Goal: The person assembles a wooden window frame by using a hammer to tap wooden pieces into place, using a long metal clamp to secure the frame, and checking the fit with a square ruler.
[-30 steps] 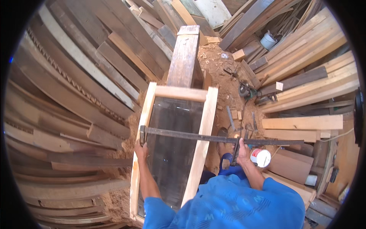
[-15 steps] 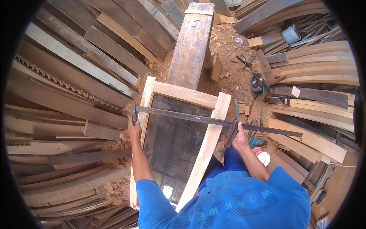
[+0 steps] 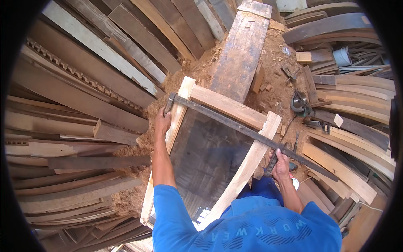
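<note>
A long dark metal bar clamp (image 3: 226,120) lies across the far end of a pale wooden frame (image 3: 241,178) with a dark glassy panel (image 3: 212,153) inside it. My left hand (image 3: 163,122) is closed around the clamp's end jaw, beside the frame's left rail. On the other side my right hand (image 3: 281,166) grips the sliding jaw, just outside the right rail. Past my right hand the bar sticks out to the right. Whether the jaws touch the wood, I cannot tell.
Ahead, a worn wooden bench (image 3: 241,54) stands among sawdust. Planks (image 3: 79,84) are stacked along the left, with more timber (image 3: 352,90) at right. A circular saw (image 3: 300,103), a handsaw (image 3: 317,125) and a white bucket (image 3: 342,56) are on the right side.
The view has turned, so the scene sits further right. The clamp now slants more, its left end closer to the frame's far corner. Both hands keep hold of it.
</note>
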Demonstrator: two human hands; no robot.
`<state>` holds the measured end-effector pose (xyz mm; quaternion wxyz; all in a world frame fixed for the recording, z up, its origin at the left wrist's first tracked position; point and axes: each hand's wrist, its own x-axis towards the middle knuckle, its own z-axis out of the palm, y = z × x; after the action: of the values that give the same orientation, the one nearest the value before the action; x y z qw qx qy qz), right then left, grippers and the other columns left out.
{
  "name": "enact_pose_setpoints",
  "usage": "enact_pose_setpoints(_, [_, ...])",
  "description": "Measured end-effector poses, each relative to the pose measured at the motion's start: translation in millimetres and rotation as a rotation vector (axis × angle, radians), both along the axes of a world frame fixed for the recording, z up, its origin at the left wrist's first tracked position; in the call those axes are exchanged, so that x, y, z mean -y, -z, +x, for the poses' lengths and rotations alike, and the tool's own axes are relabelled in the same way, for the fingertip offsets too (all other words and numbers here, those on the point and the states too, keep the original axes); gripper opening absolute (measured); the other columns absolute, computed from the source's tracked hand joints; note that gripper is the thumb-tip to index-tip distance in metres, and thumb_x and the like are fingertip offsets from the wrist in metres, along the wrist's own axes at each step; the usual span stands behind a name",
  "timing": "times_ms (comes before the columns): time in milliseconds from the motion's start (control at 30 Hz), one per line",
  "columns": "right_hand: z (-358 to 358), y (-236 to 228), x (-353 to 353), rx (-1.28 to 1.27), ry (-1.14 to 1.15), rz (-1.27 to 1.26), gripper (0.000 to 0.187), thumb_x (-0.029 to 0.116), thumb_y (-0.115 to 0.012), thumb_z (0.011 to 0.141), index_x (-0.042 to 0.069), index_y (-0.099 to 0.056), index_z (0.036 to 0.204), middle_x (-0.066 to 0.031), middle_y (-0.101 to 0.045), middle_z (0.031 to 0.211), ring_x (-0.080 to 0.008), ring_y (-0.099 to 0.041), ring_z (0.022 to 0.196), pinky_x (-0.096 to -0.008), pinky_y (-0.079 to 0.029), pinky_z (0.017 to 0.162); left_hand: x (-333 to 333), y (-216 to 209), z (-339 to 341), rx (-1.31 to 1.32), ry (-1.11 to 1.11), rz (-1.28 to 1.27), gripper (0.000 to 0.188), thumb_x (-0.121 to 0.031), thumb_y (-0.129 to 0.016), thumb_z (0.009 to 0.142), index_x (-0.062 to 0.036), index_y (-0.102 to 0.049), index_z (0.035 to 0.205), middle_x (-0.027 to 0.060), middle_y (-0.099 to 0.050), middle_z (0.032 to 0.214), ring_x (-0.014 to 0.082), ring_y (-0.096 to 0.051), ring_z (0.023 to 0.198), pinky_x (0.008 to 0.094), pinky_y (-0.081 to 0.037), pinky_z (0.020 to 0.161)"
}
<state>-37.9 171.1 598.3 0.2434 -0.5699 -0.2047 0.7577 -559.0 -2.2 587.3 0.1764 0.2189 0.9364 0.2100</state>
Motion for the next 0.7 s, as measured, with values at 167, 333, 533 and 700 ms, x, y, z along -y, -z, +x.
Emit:
enact_pose_setpoints(167, [2,5,-9,-0.085,0.052,-0.139,0.037,0.036,-0.067,0.097,0.001,-0.065,0.106,-0.0056,-0.068,0.091,-0.0175,-0.066,0.076,-0.0309,-0.055,0.068,0,6,-8,0.03,0.052,0.026,0.04,-0.023,-0.066,0.09,-0.0081,-0.063,0.127,0.0177,-0.068,0.094,0.0293,-0.066,0.086,0.0399,-0.051,0.081])
enact_pose_setpoints(333, [-1,0,-14,-0.098,0.089,-0.151,0.035,0.035,-0.069,0.096,0.002,-0.064,0.106,-0.0075,-0.068,0.093,-0.019,-0.067,0.078,-0.032,-0.056,0.069,10,14,-22,0.065,0.068,0.039,0.044,-0.024,-0.067,0.089,-0.0055,-0.062,0.128,0.0161,-0.07,0.097,0.0271,-0.065,0.086,0.0377,-0.051,0.081])
enact_pose_setpoints(533, [-1,4,-12,-0.074,0.114,-0.107,0.035,0.034,-0.067,0.097,0.001,-0.064,0.109,-0.0086,-0.068,0.097,-0.0184,-0.067,0.079,-0.031,-0.056,0.069,3,12,-22,0.282,-0.006,0.067,0.045,-0.022,-0.068,0.091,-0.0035,-0.061,0.131,0.0092,-0.068,0.098,0.0175,-0.061,0.087,0.0333,-0.05,0.081])
enact_pose_setpoints(700, [-3,0,-11,-0.059,0.067,-0.024,0.038,0.037,-0.065,0.098,0.0,-0.064,0.107,-0.0076,-0.069,0.099,-0.0152,-0.066,0.079,-0.0285,-0.056,0.068,-4,11,-19,0.391,-0.066,0.186,0.045,-0.023,-0.068,0.093,-0.0027,-0.06,0.132,0.0104,-0.068,0.105,0.0153,-0.061,0.095,0.0305,-0.048,0.087])
